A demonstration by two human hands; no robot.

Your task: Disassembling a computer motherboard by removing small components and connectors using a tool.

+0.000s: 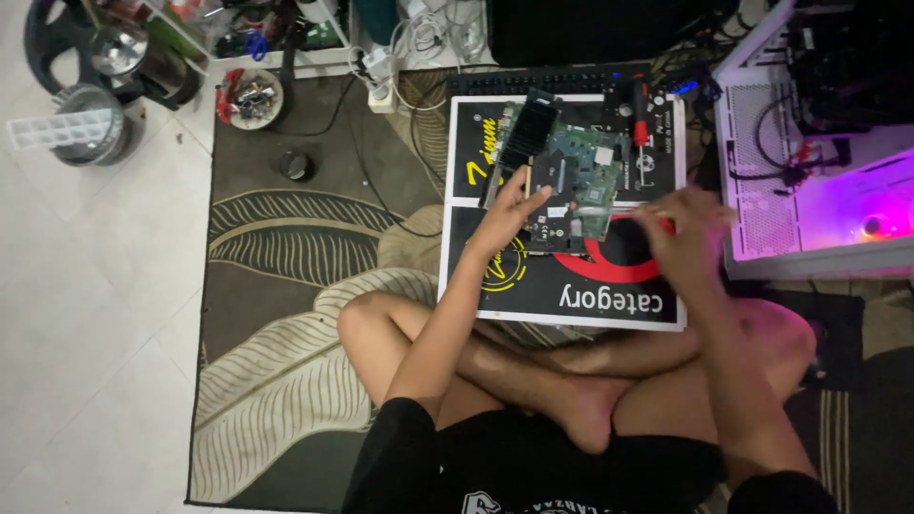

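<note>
Posture: while sitting cross-legged on a patterned rug (286,286), the person leans over a black printed board (571,286) laid flat on the rug at twelve o'clock from the knees.
Circuit board: a green and dark circuit board (581,181) lies near the middle of the black printed board, its long side running roughly from twelve to six o'clock.
Left hand: the left hand (509,217) rests at the nine o'clock edge of the circuit board, fingers (533,198) stretched out nearly flat and touching the board's edge; it presses rather than grips, and nothing is closed inside it.
Right hand: the right hand (681,228) is at four o'clock from the circuit board, just beside it, over the red curve printed on the black board; it is blurred, the fingers look loosely curled, and I cannot tell whether they hold anything.
Black slab: a dark ribbed rectangular part (528,124) lies tilted at eleven o'clock of the circuit board, overlapping its corner.
Screwdriver: a red-handled screwdriver (640,107) lies at one o'clock of the circuit board.
Keyboard: a dark keyboard (533,82) sits just past the printed board at twelve o'clock.
Computer case: a white computer case (819,181), open and glowing pink inside, stands at three o'clock.
Bowl: a round bowl of small parts (252,98) sits at ten o'clock on the rug.
</note>
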